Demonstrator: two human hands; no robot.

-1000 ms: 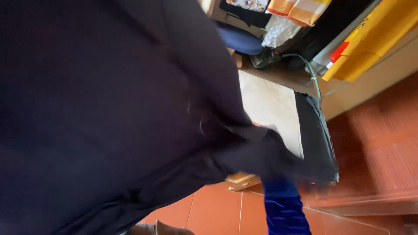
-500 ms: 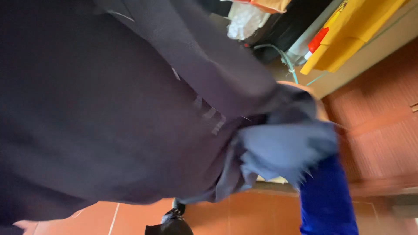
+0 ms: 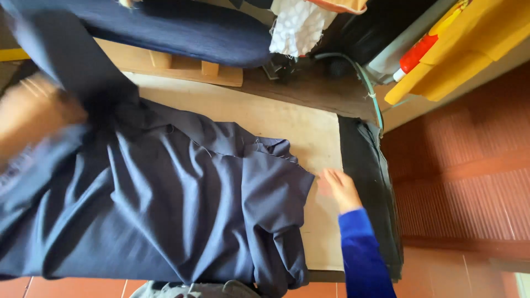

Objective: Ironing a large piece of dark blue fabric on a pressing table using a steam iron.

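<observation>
Work board (image 3: pixel 309 129), pale: bare strip along its 3 o'clock edge, beside a black cloth (image 3: pixel 370 187) draped over the side. Yellow container (image 3: pixel 469 44) with a red-capped white bottle (image 3: pixel 414 58) at 1 o'clock. Navy garment (image 3: pixel 165 215) spread across the board's middle and 9 o'clock side. Right hand (image 3: pixel 340 189), open and flat, holding nothing, at the garment's 3 o'clock edge. Left hand (image 3: pixel 30 118), blurred at 9 o'clock, seemingly on the fabric; grip cannot be told.

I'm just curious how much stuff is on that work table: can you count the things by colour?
Navy blue: 2, the garment and padded board
Yellow: 1, the bin
White: 1, the cloth
Black: 1, the fabric strip
Total: 5
</observation>
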